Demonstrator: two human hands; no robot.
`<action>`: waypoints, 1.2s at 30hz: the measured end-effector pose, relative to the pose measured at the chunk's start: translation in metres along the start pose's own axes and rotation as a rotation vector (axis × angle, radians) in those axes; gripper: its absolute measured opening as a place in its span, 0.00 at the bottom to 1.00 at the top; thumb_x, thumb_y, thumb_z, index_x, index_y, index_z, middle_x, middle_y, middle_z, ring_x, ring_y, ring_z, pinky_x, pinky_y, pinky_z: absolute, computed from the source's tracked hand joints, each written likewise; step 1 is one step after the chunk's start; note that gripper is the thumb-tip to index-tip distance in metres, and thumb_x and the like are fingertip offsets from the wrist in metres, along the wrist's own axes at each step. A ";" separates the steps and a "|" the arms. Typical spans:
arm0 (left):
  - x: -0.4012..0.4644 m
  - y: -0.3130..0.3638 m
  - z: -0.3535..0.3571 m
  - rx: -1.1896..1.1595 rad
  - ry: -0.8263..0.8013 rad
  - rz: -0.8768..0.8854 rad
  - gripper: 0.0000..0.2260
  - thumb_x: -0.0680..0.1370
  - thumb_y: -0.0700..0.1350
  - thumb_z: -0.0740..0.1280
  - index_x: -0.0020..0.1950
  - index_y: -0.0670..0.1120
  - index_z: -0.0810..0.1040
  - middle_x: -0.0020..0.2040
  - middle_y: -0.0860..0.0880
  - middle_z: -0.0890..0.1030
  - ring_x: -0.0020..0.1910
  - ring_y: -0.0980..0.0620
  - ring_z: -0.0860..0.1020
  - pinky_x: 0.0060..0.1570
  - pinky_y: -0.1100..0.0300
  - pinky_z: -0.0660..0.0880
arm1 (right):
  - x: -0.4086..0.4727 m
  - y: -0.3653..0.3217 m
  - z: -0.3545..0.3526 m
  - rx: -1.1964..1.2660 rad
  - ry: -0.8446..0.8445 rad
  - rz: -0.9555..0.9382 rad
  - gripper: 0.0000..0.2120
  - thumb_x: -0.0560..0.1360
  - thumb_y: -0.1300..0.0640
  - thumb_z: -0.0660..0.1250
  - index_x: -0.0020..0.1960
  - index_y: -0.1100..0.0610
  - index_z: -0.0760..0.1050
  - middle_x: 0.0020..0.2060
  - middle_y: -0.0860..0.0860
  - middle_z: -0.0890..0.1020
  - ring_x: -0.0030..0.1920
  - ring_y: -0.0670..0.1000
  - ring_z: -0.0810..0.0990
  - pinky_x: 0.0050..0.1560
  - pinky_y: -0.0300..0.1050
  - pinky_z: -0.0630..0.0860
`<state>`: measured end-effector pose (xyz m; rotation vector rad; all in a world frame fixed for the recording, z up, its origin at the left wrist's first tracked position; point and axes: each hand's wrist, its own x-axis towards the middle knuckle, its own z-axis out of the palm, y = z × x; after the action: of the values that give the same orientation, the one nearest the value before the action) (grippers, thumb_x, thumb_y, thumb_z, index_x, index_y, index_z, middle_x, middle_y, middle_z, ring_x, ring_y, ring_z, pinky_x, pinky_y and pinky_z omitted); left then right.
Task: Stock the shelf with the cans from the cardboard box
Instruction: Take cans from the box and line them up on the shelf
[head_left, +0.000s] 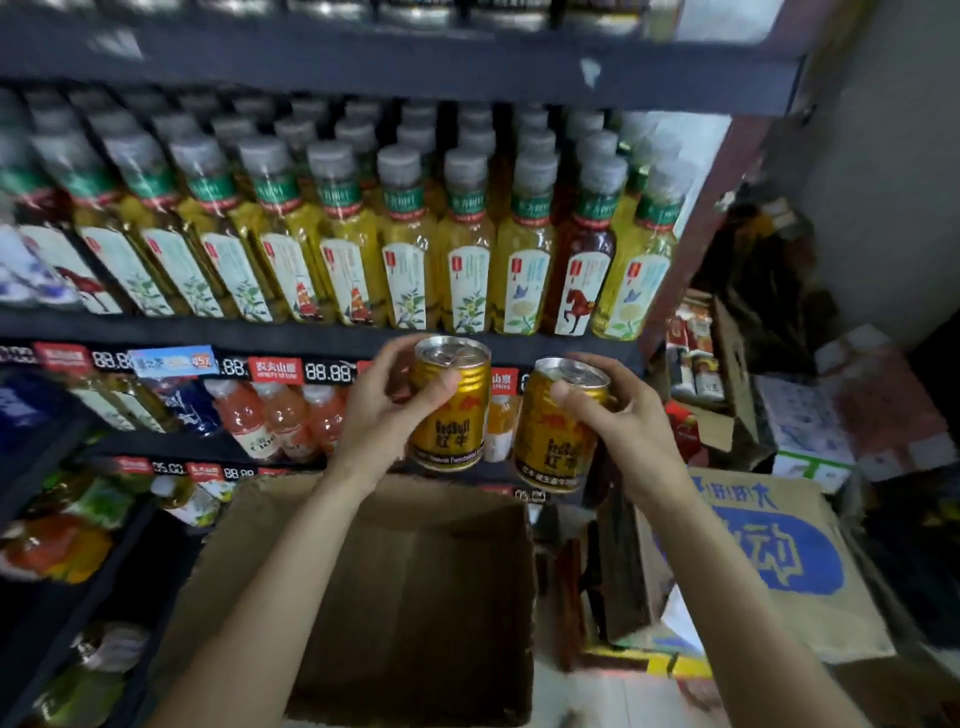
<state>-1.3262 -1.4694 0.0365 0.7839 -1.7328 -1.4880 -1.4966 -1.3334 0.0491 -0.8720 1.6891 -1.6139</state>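
Observation:
Two gold cans with red-bull print are held up in front of the shelf. My left hand (382, 410) grips one gold can (451, 410) upright, thumb across its front. My right hand (623, 421) grips the other gold can (558, 434), tilted slightly left. Both cans hang above the open cardboard box (363, 582), whose brown inside looks dark and bare where I can see it. The dark shelf edge (322, 338) with price tags runs just behind the cans.
Rows of yellow tea bottles (405, 249) fill the shelf above the cans. Pink drink bottles (280, 421) stand on the shelf below. A closed carton with blue print (779, 551) lies to the right, with more boxes (696, 358) stacked behind it.

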 end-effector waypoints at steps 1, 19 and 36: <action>0.003 0.013 0.008 0.031 0.024 0.037 0.26 0.56 0.66 0.72 0.52 0.62 0.75 0.51 0.60 0.79 0.49 0.67 0.77 0.44 0.72 0.74 | 0.005 -0.012 -0.011 -0.018 -0.023 -0.029 0.21 0.64 0.48 0.72 0.56 0.50 0.76 0.49 0.45 0.82 0.47 0.40 0.82 0.44 0.34 0.79; 0.060 0.231 0.131 0.250 0.380 0.675 0.24 0.67 0.64 0.66 0.59 0.55 0.72 0.54 0.56 0.78 0.54 0.58 0.77 0.54 0.55 0.77 | 0.080 -0.239 -0.141 -0.021 -0.049 -0.544 0.15 0.70 0.49 0.71 0.53 0.55 0.79 0.40 0.47 0.81 0.33 0.37 0.79 0.35 0.32 0.73; 0.121 0.223 0.152 0.262 0.569 0.477 0.25 0.71 0.58 0.70 0.65 0.53 0.69 0.58 0.58 0.71 0.60 0.58 0.69 0.61 0.58 0.70 | 0.241 -0.256 -0.109 -0.148 0.009 -0.410 0.36 0.60 0.45 0.79 0.62 0.62 0.74 0.56 0.55 0.79 0.55 0.53 0.79 0.48 0.44 0.78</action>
<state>-1.5192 -1.4492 0.2592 0.7607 -1.5358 -0.6454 -1.7156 -1.4749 0.3091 -1.3574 1.7321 -1.7669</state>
